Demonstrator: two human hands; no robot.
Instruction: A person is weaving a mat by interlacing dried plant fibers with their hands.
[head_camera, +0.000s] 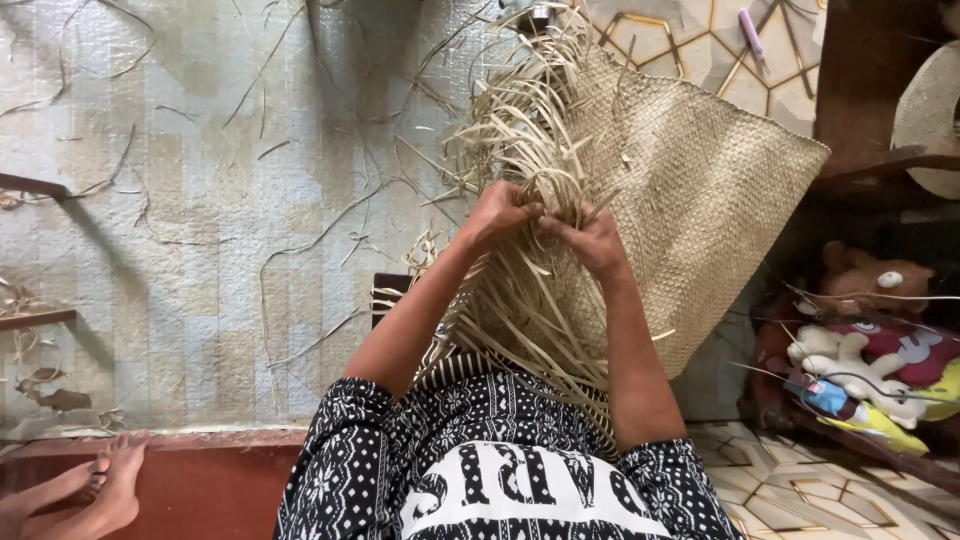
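Over the person's lap, a half-woven mat (700, 170) lies tilted, its finished part stretching up and to the right, its loose strips (520, 140) fanning up and down on the left edge. Both hands meet at that unwoven edge, close together, almost touching. Left hand (497, 212) is curled shut on a bunch of strips; right hand (590, 238) pinches strips just beside it, fingers bent into the weave. Forearms come up from black-and-white patterned sleeves (350, 440). Stray strips lie scattered across the pale floor mat (150, 250). Someone else's bare feet (105, 485) rest at bottom left on a red step. Stuffed toys (860, 350) sit piled at right, well apart from the hands. A pink pen (751, 32) lies on the tiles at top
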